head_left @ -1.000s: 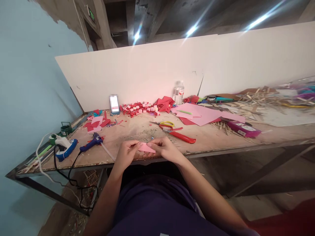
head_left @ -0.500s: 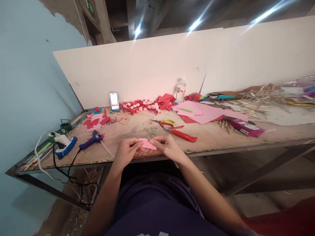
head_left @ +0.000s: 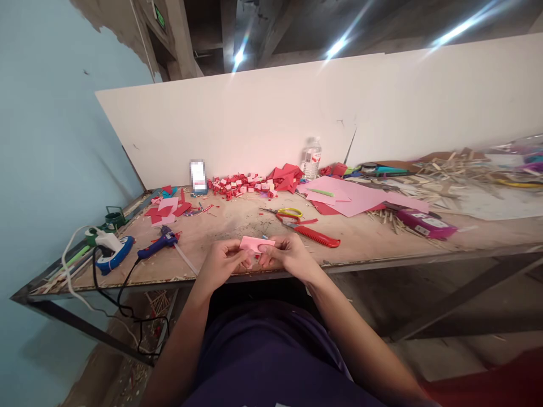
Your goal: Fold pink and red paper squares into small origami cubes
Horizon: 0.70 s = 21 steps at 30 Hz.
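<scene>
Between my two hands, at the table's front edge, is a small piece of pink paper (head_left: 253,243). My left hand (head_left: 221,263) has its fingers closed around the paper's left end. On the right end, my right hand (head_left: 289,257) pinches it, thumb on the near face and fingers behind. A red utility knife (head_left: 317,236) lies just beyond my right hand, with scissors (head_left: 289,215) with yellow and red handles behind it. Left of my hands rests a blue hot glue gun (head_left: 159,244) with its cord hanging off the table.
Many small red and pink paper boxes (head_left: 241,185) are heaped by the white board. A phone (head_left: 198,176) and a water bottle (head_left: 311,158) stand there too. Pink sheets (head_left: 360,195), a purple box (head_left: 426,223) and wooden sticks (head_left: 449,169) cover the right. A power strip (head_left: 114,255) sits left.
The pink paper has tilted in my fingers and now shows a narrower face with a bent lower edge. My left thumb has slid down off its front. The view has shifted slightly.
</scene>
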### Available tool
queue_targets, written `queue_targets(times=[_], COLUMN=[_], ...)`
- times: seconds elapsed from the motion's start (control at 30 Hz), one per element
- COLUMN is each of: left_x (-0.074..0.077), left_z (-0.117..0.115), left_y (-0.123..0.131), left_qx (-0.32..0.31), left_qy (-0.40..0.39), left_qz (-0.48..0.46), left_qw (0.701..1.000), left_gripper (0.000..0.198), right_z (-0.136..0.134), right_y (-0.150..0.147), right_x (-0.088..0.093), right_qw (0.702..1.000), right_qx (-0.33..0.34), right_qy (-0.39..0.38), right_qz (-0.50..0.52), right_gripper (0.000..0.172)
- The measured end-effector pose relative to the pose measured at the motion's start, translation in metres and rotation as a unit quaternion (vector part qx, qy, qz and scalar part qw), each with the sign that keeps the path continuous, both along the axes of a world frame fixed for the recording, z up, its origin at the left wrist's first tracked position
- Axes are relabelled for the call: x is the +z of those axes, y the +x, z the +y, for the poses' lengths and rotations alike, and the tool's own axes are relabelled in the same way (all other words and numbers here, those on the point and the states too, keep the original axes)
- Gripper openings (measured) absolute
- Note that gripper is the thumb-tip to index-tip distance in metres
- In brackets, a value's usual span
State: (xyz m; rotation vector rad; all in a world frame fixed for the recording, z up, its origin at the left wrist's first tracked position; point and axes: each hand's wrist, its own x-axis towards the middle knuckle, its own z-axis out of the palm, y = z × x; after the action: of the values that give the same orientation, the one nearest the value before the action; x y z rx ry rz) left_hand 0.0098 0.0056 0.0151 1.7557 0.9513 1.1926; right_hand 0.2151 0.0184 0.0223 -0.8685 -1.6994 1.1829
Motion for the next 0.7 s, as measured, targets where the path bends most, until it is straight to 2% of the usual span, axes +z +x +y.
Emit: queue_targets(times=[0.2,0.27,0.37,0.43,0.5,0.7], left_x=[-0.0039,-0.0053,-0.0068,-0.0062,-0.0041,-0.0004], left_z=[0.0009,0.0013,0.0016,0.0007,-0.0011,-0.0045], left_y=[-0.0037,-0.0045,-0.0037,-0.0018,0.0005,0.0021], left_qx=[-0.002,0.012,0.052,0.073,0.079,0.066], left_qy=[0.016,0.016,0.02,0.027,0.032,0.046], left_qz=[0.013,0.013,0.004,-0.006,-0.01,0.002], left_qw=[1.0,1.0,0.998,0.997,0.996,0.997], left_gripper=[0.032,0.031,0.029,0.029,0.029,0.03], right_z=[-0.001,-0.0007,0.0019,0.0033,0.0034,0.0012], right_y=[-0.0008,-0.0019,-0.0037,-0.0047,-0.0054,-0.0061], right_x=[0.0015,0.0006,-0.0017,-0.0024,-0.0022,-0.0009], right_qw=[0.997,0.998,0.998,0.994,0.994,0.996], right_qx=[0.048,0.031,-0.044,-0.079,-0.08,-0.014], right_qy=[-0.058,-0.058,-0.012,0.026,0.051,0.084], right_qz=[0.006,0.021,0.054,0.064,0.056,-0.016], right_gripper=[0.04,0.041,0.05,0.046,0.041,0.042])
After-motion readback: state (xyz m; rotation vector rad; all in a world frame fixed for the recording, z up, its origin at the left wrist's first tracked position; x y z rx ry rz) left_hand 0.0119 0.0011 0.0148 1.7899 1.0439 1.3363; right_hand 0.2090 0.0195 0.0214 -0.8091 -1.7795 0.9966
